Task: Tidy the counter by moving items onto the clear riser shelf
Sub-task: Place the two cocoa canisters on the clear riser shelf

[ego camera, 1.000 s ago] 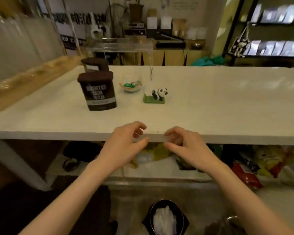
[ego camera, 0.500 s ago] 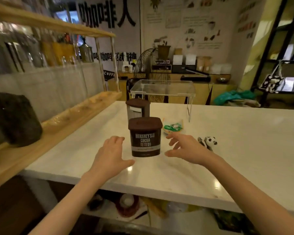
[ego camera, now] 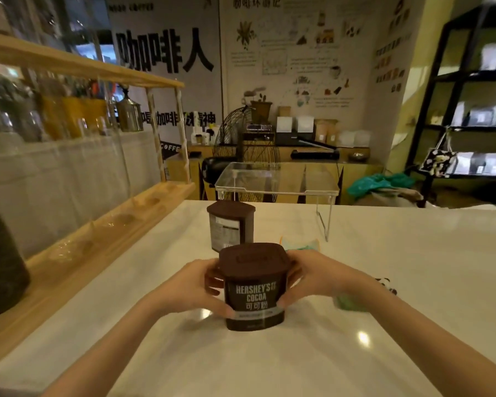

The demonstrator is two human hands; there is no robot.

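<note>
A brown cocoa tub (ego camera: pixel 254 285) with a white label stands on the white counter (ego camera: pixel 355 353) in front of me. My left hand (ego camera: pixel 192 287) presses its left side and my right hand (ego camera: pixel 315 275) its right side, so both grip it. Behind it stands a second brown tub (ego camera: pixel 231 224), its back label toward me. The clear riser shelf (ego camera: pixel 275 179) stands at the counter's far edge, with nothing on top. A small glass bowl (ego camera: pixel 299 243) with green contents sits behind my right hand. The panda figurine (ego camera: pixel 387 285) on its green base is mostly hidden by my right forearm.
A wooden rack (ego camera: pixel 98 230) with glass jars runs along the counter's left side, with a dark rounded object (ego camera: pixel 0 265) at its near end. Beyond the counter are a fan, a cabinet and black shelving (ego camera: pixel 470 110).
Both hands rose from the counter's front edge, reached toward the near cocoa tub and closed on its sides. The view moved closer and tilted up.
</note>
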